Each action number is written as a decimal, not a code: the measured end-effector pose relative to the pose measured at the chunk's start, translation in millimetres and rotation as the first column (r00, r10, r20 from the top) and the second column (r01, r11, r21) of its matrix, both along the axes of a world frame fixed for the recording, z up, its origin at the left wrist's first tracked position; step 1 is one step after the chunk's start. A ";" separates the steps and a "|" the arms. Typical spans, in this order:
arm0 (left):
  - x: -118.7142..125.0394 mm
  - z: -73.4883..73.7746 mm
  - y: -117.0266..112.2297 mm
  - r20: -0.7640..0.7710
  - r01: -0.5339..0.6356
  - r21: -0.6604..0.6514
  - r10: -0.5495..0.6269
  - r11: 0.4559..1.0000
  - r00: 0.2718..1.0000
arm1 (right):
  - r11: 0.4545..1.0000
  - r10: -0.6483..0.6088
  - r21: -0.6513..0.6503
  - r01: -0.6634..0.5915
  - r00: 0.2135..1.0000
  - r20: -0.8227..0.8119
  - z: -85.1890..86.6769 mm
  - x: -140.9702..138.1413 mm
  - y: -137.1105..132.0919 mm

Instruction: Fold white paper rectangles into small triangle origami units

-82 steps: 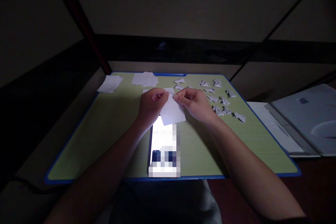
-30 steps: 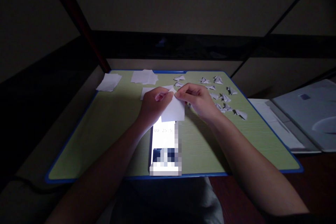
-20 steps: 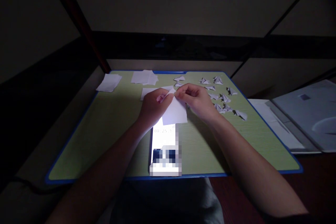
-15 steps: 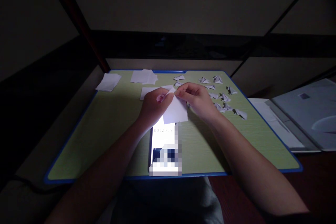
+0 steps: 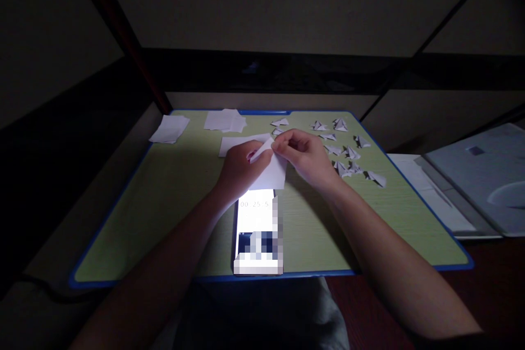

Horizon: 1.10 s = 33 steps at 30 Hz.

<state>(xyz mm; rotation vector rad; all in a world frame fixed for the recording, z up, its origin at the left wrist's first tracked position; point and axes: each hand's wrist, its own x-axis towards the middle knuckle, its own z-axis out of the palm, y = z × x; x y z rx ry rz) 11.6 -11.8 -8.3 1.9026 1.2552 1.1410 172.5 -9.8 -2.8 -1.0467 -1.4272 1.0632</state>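
Between my hands is a sheet of white paper [image 5: 273, 175], held above the table with its upper edge bent over. My left hand [image 5: 244, 167] grips it from the left, thumb lying along the fold. At the top corner my right hand [image 5: 305, 154] pinches the paper between thumb and fingers. Behind my left hand another white sheet [image 5: 233, 145] lies flat, partly covered. Just below the held paper, a phone [image 5: 256, 219] with a bright screen showing timer digits rests on the table; part of it is pixelated.
Several small folded paper pieces [image 5: 350, 152] are scattered on the right of the green table [image 5: 164, 219], which has a blue rim. Two piles of white paper, a left pile [image 5: 169, 128] and a back pile [image 5: 225, 120], lie farther off. A pale open box [image 5: 471, 186] stands at the right.
The held paper has shifted slightly left and its lower edge sits at a different angle, with more of the bent-over edge showing. Both hands stay nearly in place, still gripping it.
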 end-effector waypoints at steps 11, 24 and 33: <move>1.0 1.4 -1.0 -0.045 0.028 0.010 -0.027 1.000 0.999 | 0.999 0.001 0.033 0.000 1.000 -0.028 -2.8 1.0 1.8; 3.4 0.1 -3.7 0.003 0.051 -0.059 -0.051 0.997 0.999 | 0.999 -0.010 0.033 0.014 0.995 -0.100 -3.6 1.8 2.9; 1.3 2.4 -0.4 -0.018 0.003 -0.021 -0.004 1.000 1.000 | 0.998 -0.044 0.054 0.045 0.999 -0.028 -4.1 2.8 4.1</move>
